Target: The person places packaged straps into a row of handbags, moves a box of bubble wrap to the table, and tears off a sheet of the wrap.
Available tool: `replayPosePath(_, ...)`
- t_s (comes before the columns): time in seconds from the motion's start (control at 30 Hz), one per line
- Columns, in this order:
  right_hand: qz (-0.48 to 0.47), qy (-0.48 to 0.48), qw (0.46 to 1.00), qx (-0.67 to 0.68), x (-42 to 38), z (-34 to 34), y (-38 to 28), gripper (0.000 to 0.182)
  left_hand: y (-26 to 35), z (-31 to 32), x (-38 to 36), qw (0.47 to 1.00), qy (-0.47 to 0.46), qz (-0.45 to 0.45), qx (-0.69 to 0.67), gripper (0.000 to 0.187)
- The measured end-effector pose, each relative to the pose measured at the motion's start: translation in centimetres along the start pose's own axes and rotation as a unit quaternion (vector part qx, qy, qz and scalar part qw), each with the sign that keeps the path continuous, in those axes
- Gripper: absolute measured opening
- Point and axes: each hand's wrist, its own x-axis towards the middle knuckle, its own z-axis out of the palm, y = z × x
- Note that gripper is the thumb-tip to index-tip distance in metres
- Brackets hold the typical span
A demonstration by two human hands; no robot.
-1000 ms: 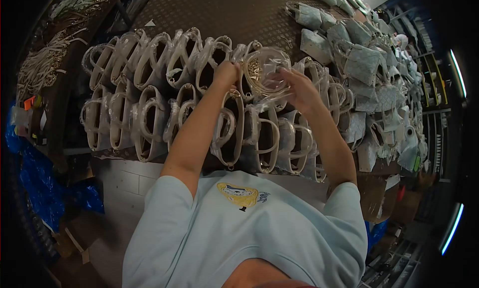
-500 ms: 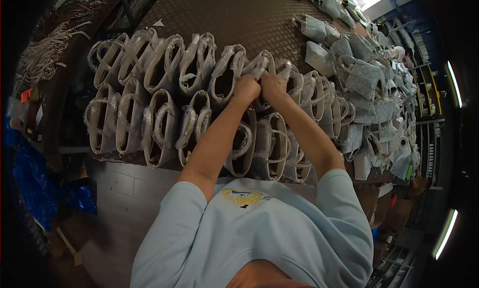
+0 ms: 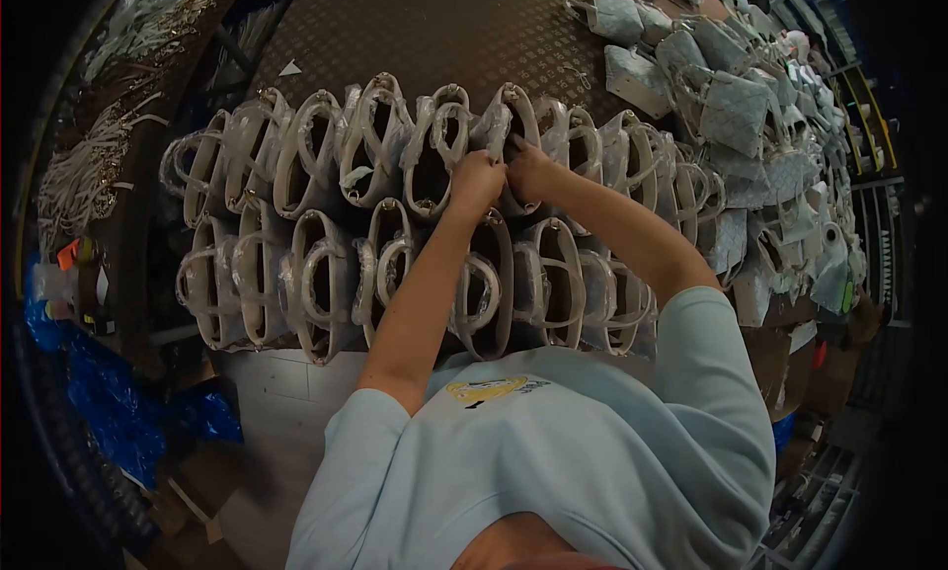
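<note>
Two rows of upright, pale handbags with wrapped handles stand on a brown patterned table (image 3: 395, 27). At a bag (image 3: 513, 116) in the back row, both hands meet at the near part of its opening. My left hand (image 3: 478, 182) is closed at the bag's left edge, its fingertips hidden. My right hand (image 3: 533, 173) is bent inward at the opening, fingers curled and partly inside. What either hand pinches is too small to make out. Just below the hands, a front-row bag (image 3: 489, 293) stands open with its handle looped over.
Many loose pale bags (image 3: 736, 116) are heaped at the right. Bundled straps (image 3: 84, 165) hang at the far left, above a blue plastic sheet (image 3: 114, 412). A small white scrap (image 3: 290, 68) lies behind the back row.
The view has shifted, so the bags sit slightly lower in it. My hands stay at the same back-row bag, whose handle now stands up more openly, and my right hand has turned toward its opening.
</note>
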Motion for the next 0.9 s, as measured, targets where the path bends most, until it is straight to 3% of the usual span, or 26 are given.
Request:
replayPosePath(0.03, 0.006, -0.011, 1.000, 0.026, 1.1, 0.7, -0.3, 0.031, 0.4, 0.1, -0.3, 0.998, -0.003, -0.036, -0.045, 0.021)
replayPosePath(0.23, 0.025, 0.020, 0.975, 0.221, 5.4, 3.6, 0.8, 0.032, -0.1, 0.6, 0.4, 1.000, 0.010, -0.003, -0.006, 0.022)
replayPosePath(0.33, 0.026, -0.023, 0.980, 0.197, 5.0, 2.0, 1.6, 0.034, -0.2, 0.6, 0.9, 0.999, 0.036, -0.017, 0.015, 0.023)
replayPosePath(0.4, 0.019, -0.009, 0.998, 0.063, 0.1, -2.8, 0.7, 0.036, -3.1, 0.6, 2.8, 0.997, 0.041, 0.022, 0.062, 0.024)
replayPosePath(0.43, -0.107, -0.042, 0.981, 0.154, 1.5, -2.8, 2.9, 0.036, -3.0, 0.5, 2.7, 0.998, 0.029, 0.018, 0.048, 0.025)
replayPosePath(0.5, -0.102, -0.014, 0.986, 0.131, 0.1, -2.8, 2.6, 0.034, -2.8, 0.1, 2.5, 1.000, 0.005, 0.010, 0.021, 0.026)
replayPosePath(0.53, 0.031, 0.036, 0.999, 0.006, -3.6, -4.0, -0.1, 0.033, -1.7, -0.2, 1.9, 1.000, -0.018, -0.015, -0.014, 0.027)
replayPosePath(0.6, -0.025, 0.126, 0.980, 0.154, -8.6, -3.9, 0.3, 0.028, -1.0, 0.0, 1.2, 0.998, -0.060, 0.024, -0.020, 0.028)
replayPosePath(0.67, -0.091, 0.349, 0.874, 0.327, -15.6, -2.7, 1.5, 0.023, -0.5, 0.5, 1.0, 0.996, -0.086, 0.036, 0.000, 0.031)
replayPosePath(0.73, 0.027, 0.566, 0.728, 0.385, -21.4, 0.4, 3.8, 0.021, 2.7, 0.8, -1.5, 0.995, -0.034, -0.042, 0.084, 0.038)
replayPosePath(0.77, 0.124, 0.668, 0.635, 0.367, -23.2, 3.9, 5.8, 0.023, 4.6, 0.3, -3.1, 0.997, -0.034, -0.020, 0.065, 0.042)
replayPosePath(0.8, 0.244, 0.710, 0.532, 0.393, -24.2, 8.6, 8.3, 0.018, 5.8, -0.2, -4.5, 0.998, -0.033, -0.002, 0.047, 0.046)
replayPosePath(0.83, 0.368, 0.716, 0.474, 0.355, -25.4, 13.0, 10.1, 0.017, 5.8, -0.6, -5.0, 0.998, 0.012, 0.003, 0.069, 0.054)
replayPosePath(0.87, 0.500, 0.640, 0.489, 0.319, -25.9, 18.4, 11.9, 0.022, 6.4, -1.0, -6.1, 0.997, 0.017, -0.001, 0.070, 0.054)
replayPosePath(0.9, 0.570, 0.500, 0.536, 0.371, -25.7, 23.9, 12.7, 0.035, 7.5, -1.7, -7.6, 0.997, 0.025, 0.001, 0.074, 0.055)
